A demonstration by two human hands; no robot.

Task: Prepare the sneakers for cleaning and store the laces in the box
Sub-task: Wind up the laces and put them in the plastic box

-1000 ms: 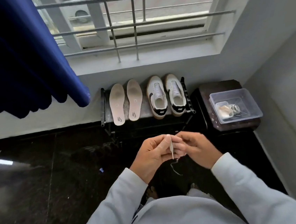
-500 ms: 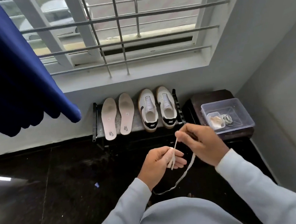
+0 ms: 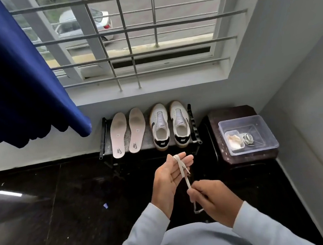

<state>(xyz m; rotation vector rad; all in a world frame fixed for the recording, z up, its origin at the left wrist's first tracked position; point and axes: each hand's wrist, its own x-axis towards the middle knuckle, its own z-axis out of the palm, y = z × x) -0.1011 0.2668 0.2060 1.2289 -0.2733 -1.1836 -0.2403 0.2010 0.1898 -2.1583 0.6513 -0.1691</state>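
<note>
While the left hand (image 3: 170, 179) lies palm up with fingers straight, a white lace (image 3: 183, 172) looped round its fingertips, the right hand (image 3: 214, 200) pinches that lace lower down. The clear box (image 3: 257, 130) sits toward the stool's (image 3: 231, 113) front right corner, holding 1 pale bundle (image 3: 234, 140) and 1 small coil (image 3: 248, 139). 2 sneakers (image 3: 159, 126) fill the rack's (image 3: 104, 136) right end. Dark floor (image 3: 64, 192) stretches left of the hands.

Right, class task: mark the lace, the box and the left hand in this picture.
lace (image 3: 185, 177): head view, its taut middle stretch.
box (image 3: 259, 132): head view, bare floor by its right wall.
left hand (image 3: 168, 181): head view, the open palm.
</note>
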